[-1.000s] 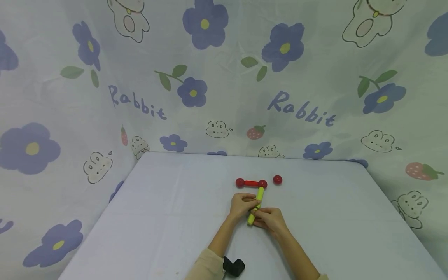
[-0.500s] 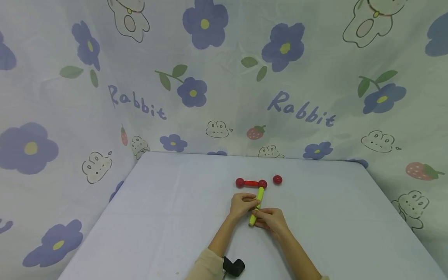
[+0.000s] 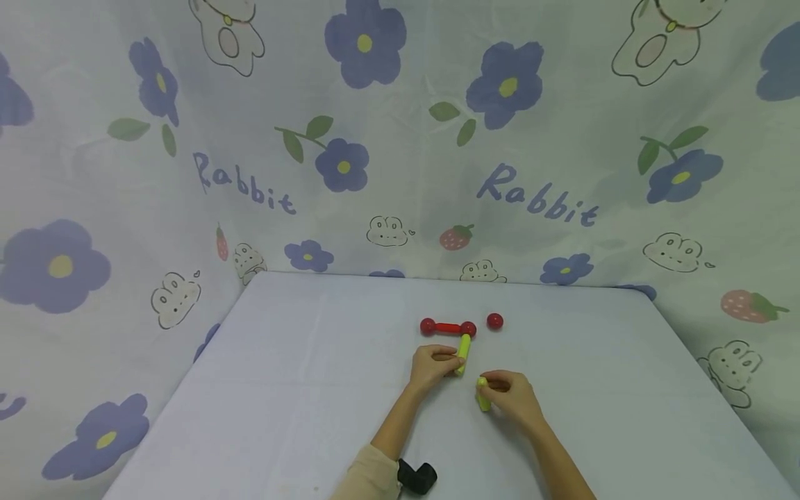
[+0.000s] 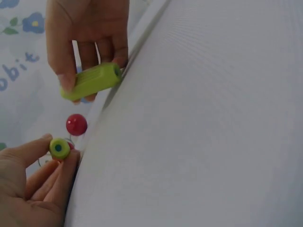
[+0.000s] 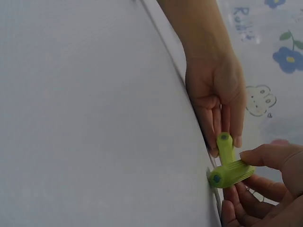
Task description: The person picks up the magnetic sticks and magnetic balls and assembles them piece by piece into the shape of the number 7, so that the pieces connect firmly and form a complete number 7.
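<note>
My left hand (image 3: 431, 368) pinches a yellow-green toy building rod (image 3: 464, 346) between thumb and fingers. The rod's far end meets a red ball (image 3: 468, 329), which a short red rod (image 3: 447, 328) joins to another red ball (image 3: 428, 326). Nearer and to the right, my right hand (image 3: 512, 399) pinches a second yellow-green rod (image 3: 483, 396), apart from the first. In the left wrist view this second rod (image 4: 92, 82) shows a ribbed side and a small dark inset at its end. The first rod's near end (image 4: 58, 148) has a similar inset.
A loose red ball (image 3: 495, 321) lies right of the joined pieces. A black device (image 3: 417, 478) sits beside my left sleeve (image 3: 370, 473). Behind the white tabletop (image 3: 300, 375) hangs a printed cloth (image 3: 406, 153) with flowers and rabbits.
The two yellow-green rods were end to end in one line; now the second has come away with my right hand, which moved right. My left hand stays on the first rod.
</note>
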### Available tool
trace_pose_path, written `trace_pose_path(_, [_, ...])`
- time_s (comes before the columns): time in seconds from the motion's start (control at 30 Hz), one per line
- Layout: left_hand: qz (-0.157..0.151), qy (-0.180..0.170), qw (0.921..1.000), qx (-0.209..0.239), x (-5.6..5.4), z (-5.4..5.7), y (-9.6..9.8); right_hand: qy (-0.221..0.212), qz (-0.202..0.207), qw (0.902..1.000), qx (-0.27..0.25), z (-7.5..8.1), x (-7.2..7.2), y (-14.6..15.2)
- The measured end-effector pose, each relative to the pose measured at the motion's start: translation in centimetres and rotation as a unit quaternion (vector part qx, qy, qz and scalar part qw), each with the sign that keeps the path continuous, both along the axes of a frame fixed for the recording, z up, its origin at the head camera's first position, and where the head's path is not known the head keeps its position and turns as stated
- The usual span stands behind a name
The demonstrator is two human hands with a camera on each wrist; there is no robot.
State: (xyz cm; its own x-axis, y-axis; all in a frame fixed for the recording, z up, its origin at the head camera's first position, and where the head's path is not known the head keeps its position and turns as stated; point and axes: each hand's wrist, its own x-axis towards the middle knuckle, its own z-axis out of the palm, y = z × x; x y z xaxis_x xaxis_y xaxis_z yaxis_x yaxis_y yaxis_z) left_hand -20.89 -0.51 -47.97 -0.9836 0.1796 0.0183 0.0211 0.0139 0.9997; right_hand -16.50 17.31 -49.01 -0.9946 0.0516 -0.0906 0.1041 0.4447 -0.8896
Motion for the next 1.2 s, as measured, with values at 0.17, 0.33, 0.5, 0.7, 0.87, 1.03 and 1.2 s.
trace_pose_path(0.17, [0.002, -0.001, 1.0, -0.008, 0.0, 0.0, 0.0, 0.015, 0.002, 0.9987, 0.048, 0.1, 0.1, 1.2])
trace_pose_path(0.33, [0.001, -0.001, 1.0, -0.009, 0.0, 0.1, 0.0, 0.036, 0.004, 0.9954, 0.089, 0.2, 0.0, 1.9])
trace_pose_path(0.5, [-0.001, -0.003, 1.0, -0.008, -0.1, 0.1, 0.0, 0.05, 0.004, 0.9921, 0.115, 0.2, -0.2, 2.0])
trace_pose_path(0.7, [0.0, -0.006, 0.9999, -0.011, -0.1, 0.2, 0.0, 0.062, 0.009, 0.9895, 0.13, 0.1, -0.2, 2.3])
trace_pose_path(0.87, [0.005, -0.008, 0.9998, -0.018, 0.2, 0.4, 0.1, 0.049, 0.027, 0.9882, 0.142, 0.3, 0.1, 2.7])
trace_pose_path(1.03, [0.005, -0.006, 0.9998, -0.02, 0.3, 0.6, 0.0, 0.043, 0.049, 0.9842, 0.165, 0.4, 0.2, 2.9])
trace_pose_path(1.2, [-0.001, -0.001, 0.9999, -0.013, -0.1, 0.0, 0.0, 0.051, 0.064, 0.982, 0.17, 0.2, -0.1, 2.7])
